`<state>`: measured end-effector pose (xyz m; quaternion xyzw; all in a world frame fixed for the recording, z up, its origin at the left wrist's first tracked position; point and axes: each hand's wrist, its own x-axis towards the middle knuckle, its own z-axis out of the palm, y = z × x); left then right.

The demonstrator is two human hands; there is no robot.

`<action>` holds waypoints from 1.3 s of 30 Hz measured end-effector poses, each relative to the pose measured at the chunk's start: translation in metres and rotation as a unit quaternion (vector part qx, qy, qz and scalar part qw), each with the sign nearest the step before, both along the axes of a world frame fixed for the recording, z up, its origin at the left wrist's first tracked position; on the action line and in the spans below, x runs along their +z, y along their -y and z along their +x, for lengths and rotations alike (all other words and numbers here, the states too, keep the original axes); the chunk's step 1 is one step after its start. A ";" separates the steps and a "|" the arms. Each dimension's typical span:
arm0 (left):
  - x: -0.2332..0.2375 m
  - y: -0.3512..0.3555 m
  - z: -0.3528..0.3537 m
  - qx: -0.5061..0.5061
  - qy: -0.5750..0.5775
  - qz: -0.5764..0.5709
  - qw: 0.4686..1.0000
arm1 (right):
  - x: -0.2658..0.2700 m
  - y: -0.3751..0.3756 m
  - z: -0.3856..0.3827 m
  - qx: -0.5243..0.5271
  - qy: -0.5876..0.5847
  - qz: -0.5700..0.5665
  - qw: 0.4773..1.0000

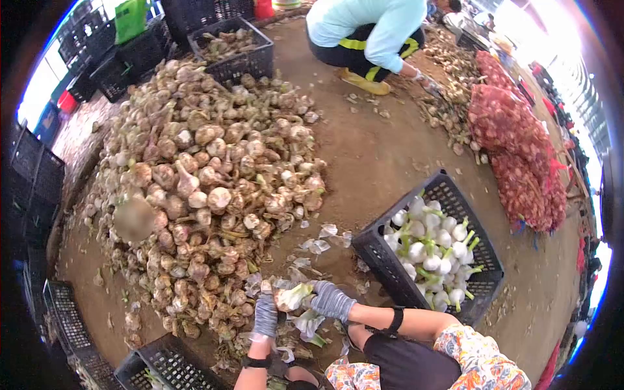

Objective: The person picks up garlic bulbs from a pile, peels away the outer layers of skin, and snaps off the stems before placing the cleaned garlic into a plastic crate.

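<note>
A garlic bulb (294,297) with pale, partly peeled skin is between my two gloved hands, low in the middle of the view. My left hand (265,313), in a grey glove with bare fingertips, is closed on the bulb's left side. From the right, my right hand (330,301) has its gloved fingers closed on the bulb's other side. Just below hang loose leafy skins and a green stalk (311,325). Beside my left hand rises a large heap of unpeeled garlic (214,195).
A black crate (383,270) of peeled white garlic bulbs (432,250) stands to my right. Another black crate (175,364) sits at lower left. Red mesh sacks (513,143) lie at far right. A person in light blue (370,32) crouches ahead. Skin scraps (318,246) litter the floor.
</note>
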<state>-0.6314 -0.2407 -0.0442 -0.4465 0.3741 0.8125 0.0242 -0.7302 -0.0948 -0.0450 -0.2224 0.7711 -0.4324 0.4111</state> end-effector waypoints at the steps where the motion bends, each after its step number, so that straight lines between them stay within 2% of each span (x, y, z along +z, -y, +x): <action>1: -0.005 -0.003 0.002 0.025 -0.105 -0.076 0.991 | -0.001 0.000 -0.001 0.009 -0.001 -0.004 1.000; 3: 0.026 -0.024 -0.003 0.059 -0.176 -0.264 0.946 | -0.002 0.000 -0.004 -0.059 -0.051 -0.035 0.996; 5: 0.018 -0.028 0.004 -0.132 -0.134 -0.477 0.859 | 0.001 -0.001 -0.008 -0.047 -0.071 -0.028 0.996; 6: 0.014 -0.030 0.009 -0.106 -0.115 -0.353 0.922 | 0.002 -0.002 -0.012 -0.062 0.091 -0.092 0.990; 7: 0.009 -0.026 0.009 -0.104 -0.115 -0.354 0.922 | 0.003 -0.003 -0.017 -0.076 0.251 -0.152 0.953; 8: 0.004 -0.018 0.009 -0.074 -0.136 -0.177 0.972 | 0.018 -0.002 -0.021 -0.118 0.378 -0.170 0.902; 9: 0.000 -0.013 0.007 -0.040 -0.154 0.006 0.987 | 0.023 -0.002 -0.019 -0.117 0.376 -0.169 0.903; 10: -0.003 -0.015 0.008 -0.029 -0.132 0.011 0.991 | 0.026 -0.002 -0.017 -0.143 0.436 -0.188 0.868; 11: 0.015 -0.016 0.006 -0.017 -0.136 0.052 0.989 | 0.031 -0.002 -0.016 -0.169 0.494 -0.208 0.827; 12: 0.012 -0.014 0.006 -0.012 -0.126 0.032 0.991 | 0.039 0.001 -0.014 -0.194 0.491 -0.212 0.822; 13: 0.004 -0.011 0.007 -0.018 -0.120 0.015 0.992 | 0.049 0.001 -0.017 -0.143 0.368 -0.193 0.898; 14: -0.007 -0.005 0.009 -0.041 -0.097 -0.018 0.994 | 0.042 -0.002 -0.018 -0.143 0.377 -0.169 0.899; 15: -0.001 0.001 0.011 -0.109 -0.082 -0.238 0.962 | 0.032 -0.005 -0.018 -0.141 0.387 -0.145 0.899; 17: 0.016 0.011 0.008 -0.150 -0.114 -0.201 0.961 | 0.021 -0.006 -0.017 -0.067 0.207 -0.156 0.964; 18: 0.025 0.010 0.005 -0.156 -0.118 -0.200 0.960 | 0.017 -0.003 -0.014 -0.057 0.107 -0.205 0.971; 19: 0.033 0.006 0.001 -0.144 -0.125 -0.221 0.956 | 0.012 -0.003 -0.014 -0.062 0.105 -0.206 0.971; 22: 0.035 -0.004 -0.002 -0.112 -0.125 -0.270 0.948 | 0.019 0.003 -0.012 -0.021 -0.030 -0.185 0.982; 23: 0.030 -0.006 -0.001 -0.085 -0.119 -0.297 0.944 | 0.014 0.002 -0.011 -0.023 -0.028 -0.186 0.982; 25: 0.023 -0.001 0.004 -0.093 -0.105 -0.294 0.945 | 0.003 -0.003 -0.011 0.003 -0.006 -0.170 0.985; 26: 0.026 0.002 0.005 -0.093 -0.093 -0.260 0.957 | 0.015 -0.002 -0.012 -0.032 0.129 -0.178 0.975; 27: 0.029 0.003 0.006 -0.093 -0.081 -0.225 0.967 | 0.013 -0.003 -0.014 -0.032 0.131 -0.177 0.975; 28: 0.031 0.002 0.005 -0.084 -0.102 -0.238 0.962 | 0.008 -0.004 -0.016 -0.086 0.282 -0.222 0.929; 29: 0.034 0.001 0.005 -0.081 -0.096 -0.237 0.963 | 0.009 -0.002 -0.017 -0.138 0.427 -0.259 0.855; 30: 0.038 0.002 0.006 -0.081 -0.115 -0.248 0.959 | 0.013 -0.004 -0.020 -0.170 0.480 -0.205 0.836; 31: 0.041 0.003 0.008 -0.076 -0.130 -0.260 0.954 | 0.012 -0.004 -0.017 -0.186 0.495 -0.229 0.818; 33: 0.037 0.014 0.011 -0.132 -0.215 -0.255 0.933 | 0.052 -0.004 -0.033 -0.265 0.602 -0.139 0.741; 35: 0.032 0.018 0.013 -0.144 -0.244 -0.249 0.926 | 0.036 -0.002 -0.032 -0.280 0.612 -0.185 0.716; 37: 0.030 0.020 0.013 -0.095 -0.241 -0.181 0.949 | 0.037 -0.003 -0.040 -0.265 0.659 -0.184 0.680; 38: 0.045 0.015 0.011 -0.020 -0.224 -0.043 0.973 | 0.014 -0.006 -0.041 -0.247 0.561 -0.189 0.768; 39: 0.038 0.019 0.008 0.010 -0.192 -0.054 0.980 | 0.004 -0.003 -0.039 -0.224 0.453 -0.192 0.841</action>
